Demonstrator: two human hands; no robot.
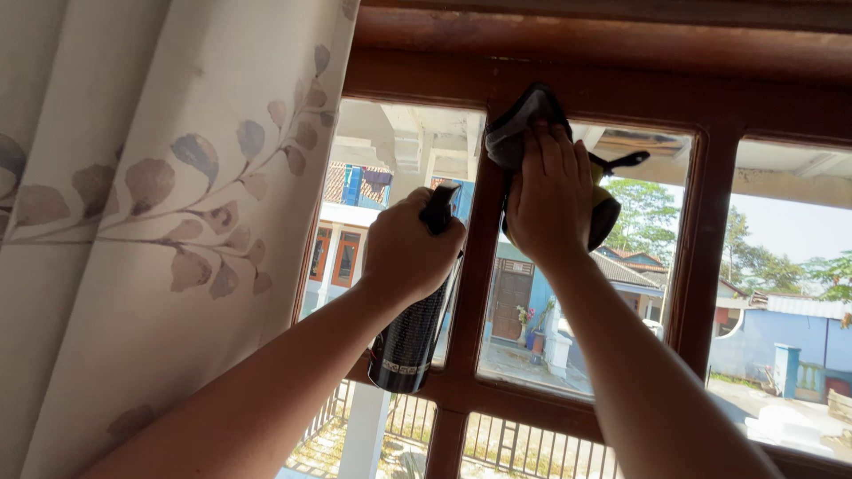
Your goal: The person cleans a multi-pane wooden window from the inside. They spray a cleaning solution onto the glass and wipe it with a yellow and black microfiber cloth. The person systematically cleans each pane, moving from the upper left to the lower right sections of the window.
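Note:
My left hand (405, 248) grips a black spray bottle (410, 341), held up in front of the left window pane with its nozzle at the top. My right hand (548, 197) presses a dark grey cloth with a yellow-green side (524, 120) flat against the top of a glass pane (621, 293), next to the brown wooden window frame (475, 293). Both my forearms reach up from below.
A white curtain with a leaf pattern (151, 222) hangs at the left, pulled aside from the window. The frame's top beam (621, 53) runs above the panes. Houses, trees and a metal fence show outside through the glass.

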